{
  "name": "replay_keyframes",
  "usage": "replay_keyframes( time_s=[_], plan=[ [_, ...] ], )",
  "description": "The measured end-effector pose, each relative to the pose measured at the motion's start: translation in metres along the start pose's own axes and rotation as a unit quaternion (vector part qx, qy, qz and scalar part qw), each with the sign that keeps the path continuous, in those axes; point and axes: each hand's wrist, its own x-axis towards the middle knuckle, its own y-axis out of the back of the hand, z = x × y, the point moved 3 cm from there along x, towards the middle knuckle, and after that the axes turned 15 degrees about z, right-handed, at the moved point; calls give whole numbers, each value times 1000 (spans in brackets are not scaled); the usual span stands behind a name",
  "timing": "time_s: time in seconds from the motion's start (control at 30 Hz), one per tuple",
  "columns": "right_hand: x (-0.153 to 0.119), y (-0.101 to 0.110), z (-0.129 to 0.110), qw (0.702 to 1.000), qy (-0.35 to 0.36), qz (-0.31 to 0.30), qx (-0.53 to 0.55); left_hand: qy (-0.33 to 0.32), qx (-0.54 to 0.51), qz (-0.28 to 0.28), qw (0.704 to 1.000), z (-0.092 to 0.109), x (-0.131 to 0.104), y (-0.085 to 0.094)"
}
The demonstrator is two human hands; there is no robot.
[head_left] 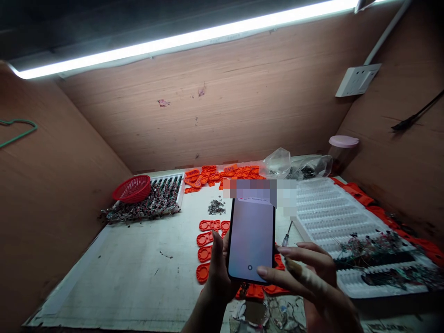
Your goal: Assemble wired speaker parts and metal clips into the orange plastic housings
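Observation:
My left hand (218, 277) is closed around a smartphone (251, 236), its thumb along the left edge. The phone stands upright, screen towards me; the top of the screen is blurred out, and a small round icon shows near the bottom. My right hand (315, 277) has its fingers stretched out, and one fingertip meets the lower right of the screen. One of its fingers has a pale wrapping with a brownish end. Behind the phone, orange plastic shells (204, 254) lie in rows, partly hidden. A small screwdriver (286, 237) lies just right of the phone.
A red basket (132, 189) rests on a tray of wired parts (163, 196) at left. More orange shells (243, 172) and a pile of small metal pieces (216, 206) lie further back. At right are a white ridged tray (315, 217), clear bags (277, 163) and a lidded jar (342, 147).

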Motion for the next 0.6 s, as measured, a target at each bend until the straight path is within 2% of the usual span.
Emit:
replay_keyframes(
  time_s=[0.13,0.23,0.6],
  plan=[
    [9,4,-6,999,-10,47,-4,14,36,-53,998,0,0,-4],
    [13,2,-12,996,-54,74,22,8,45,-60,997,2,1,-6],
    [4,-3,-4,994,-80,58,50,3,18,-50,999,1,3,-5]
  ],
)
